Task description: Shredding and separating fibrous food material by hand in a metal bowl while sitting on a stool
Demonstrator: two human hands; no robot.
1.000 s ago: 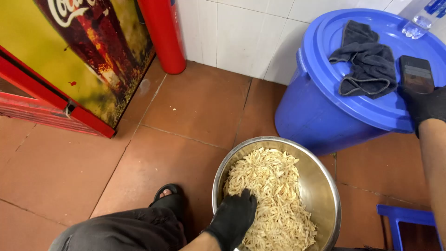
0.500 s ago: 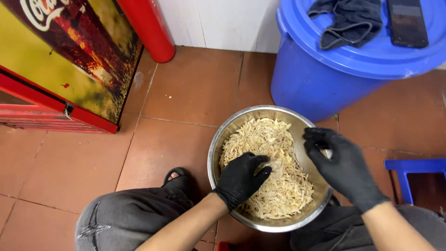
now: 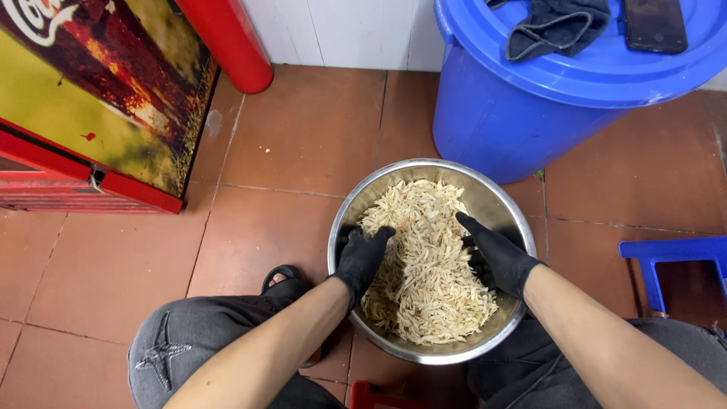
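Steel bowl (image 3: 496, 201) on the tiled floor (image 3: 303, 144) between the knees, heaped with pale shredded food (image 3: 428, 265). Left hand (image 3: 362, 257), black-gloved, laid flat on the left flank of the heap, fingers (image 3: 379, 236) loosely spread and pointing toward the far rim, gripping nothing. Right hand (image 3: 496, 254), also gloved, pressed against the right flank, fingers (image 3: 468, 225) extended and slack, nothing clenched. Shreds banked up between the two palms, reaching nearly to the far rim. Just beyond the bowl, a blue bin (image 3: 515, 129) against the white wall, its lid carrying a dark cloth (image 3: 556, 23) and a black phone (image 3: 655, 24). At the left edge of the floor, a red cabinet (image 3: 83, 113); beside it a red cylinder (image 3: 227, 38). At the right edge, a blue stool (image 3: 674, 254). Sandalled foot (image 3: 282, 280) left of the bowl.
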